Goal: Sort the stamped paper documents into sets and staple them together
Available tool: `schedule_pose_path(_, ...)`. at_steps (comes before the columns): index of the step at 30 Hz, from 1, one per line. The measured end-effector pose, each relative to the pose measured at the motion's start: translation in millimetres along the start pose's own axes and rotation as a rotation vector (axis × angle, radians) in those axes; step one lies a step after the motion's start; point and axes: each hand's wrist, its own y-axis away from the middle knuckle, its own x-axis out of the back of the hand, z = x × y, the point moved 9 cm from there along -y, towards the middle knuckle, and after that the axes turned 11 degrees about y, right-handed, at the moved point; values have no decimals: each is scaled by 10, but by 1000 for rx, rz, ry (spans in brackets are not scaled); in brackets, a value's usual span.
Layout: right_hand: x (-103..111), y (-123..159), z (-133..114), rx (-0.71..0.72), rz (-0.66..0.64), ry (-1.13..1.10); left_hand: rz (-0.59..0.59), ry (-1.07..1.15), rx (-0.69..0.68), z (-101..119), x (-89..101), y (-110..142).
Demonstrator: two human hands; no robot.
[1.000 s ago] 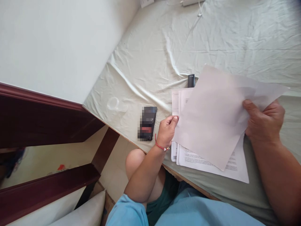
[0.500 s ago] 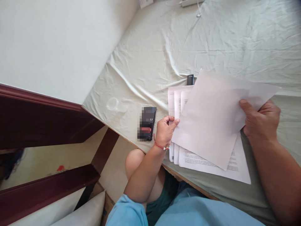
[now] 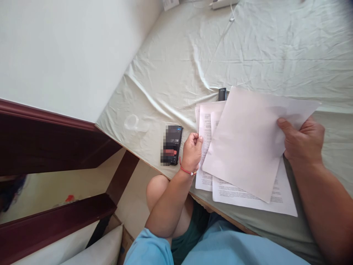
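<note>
One pale cloth (image 3: 256, 55) | one phone (image 3: 176, 145) | left hand (image 3: 192, 151), right hand (image 3: 305, 141): grips pinching several papers (image 3: 242, 147)

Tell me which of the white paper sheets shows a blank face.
The uppermost white paper sheet, set askew and gripped by the right hand; the white sheets beneath show dark printed text.

1. Sheets (image 3: 242, 140): at least four; overlap hides the exact number.
2. Hands: two, one left hand (image 3: 192, 151) and one right hand (image 3: 305, 141).
3. Phone (image 3: 177, 145): one.
4. Bracelet (image 3: 188, 172): one, red.
5. Black object (image 3: 222, 94): one, partly covered.
6. Clear round object (image 3: 131, 122): one.
7. White strip (image 3: 223, 3): one, cut off by the view's top edge.
8. Cloth (image 3: 165, 70): one.
</note>
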Motion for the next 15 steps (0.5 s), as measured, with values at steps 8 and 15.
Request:
schedule_pose_path(8, 18, -20, 43, 1, 42, -70, 4, 50, 53, -63, -11, 12)
schedule_pose_path(15, -15, 11, -11, -45, 51, -209, -33, 34, 16, -18, -48, 20)
